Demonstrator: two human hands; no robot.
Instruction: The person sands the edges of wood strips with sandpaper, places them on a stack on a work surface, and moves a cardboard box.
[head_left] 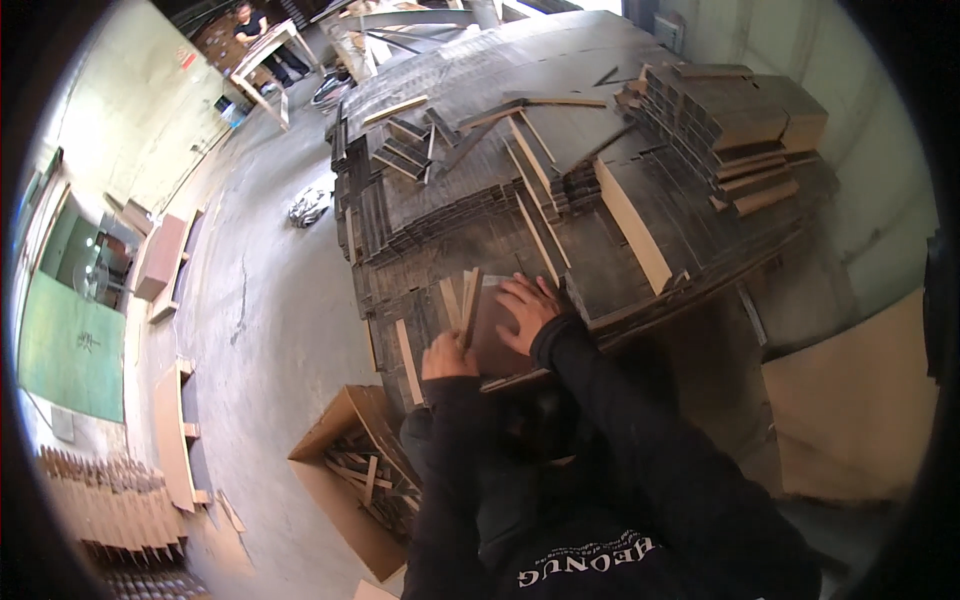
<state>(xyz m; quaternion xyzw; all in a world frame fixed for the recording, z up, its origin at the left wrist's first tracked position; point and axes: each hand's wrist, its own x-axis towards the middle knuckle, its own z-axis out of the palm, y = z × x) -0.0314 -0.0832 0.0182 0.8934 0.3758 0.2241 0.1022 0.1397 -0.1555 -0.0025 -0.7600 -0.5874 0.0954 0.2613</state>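
My left hand (450,358) is closed round a few thin wooden strips (468,305), which stick up and away from me out of the fist. Beside it, my right hand (528,312) lies on a smooth brown panel (494,338) with its fingers spread. The panel rests at the near edge of a dark, worn stack of boards (430,285) that serves as a work surface. Left of my left hand, a single pale strip (408,360) lies on the same surface.
Right of my hands stands a long pale board (635,225). Stacked brown pieces (755,115) fill the far right; loose strips (405,155) lie further back. A cardboard box (350,470) of wood scraps stands on the floor at lower left. Another person (252,28) is far off.
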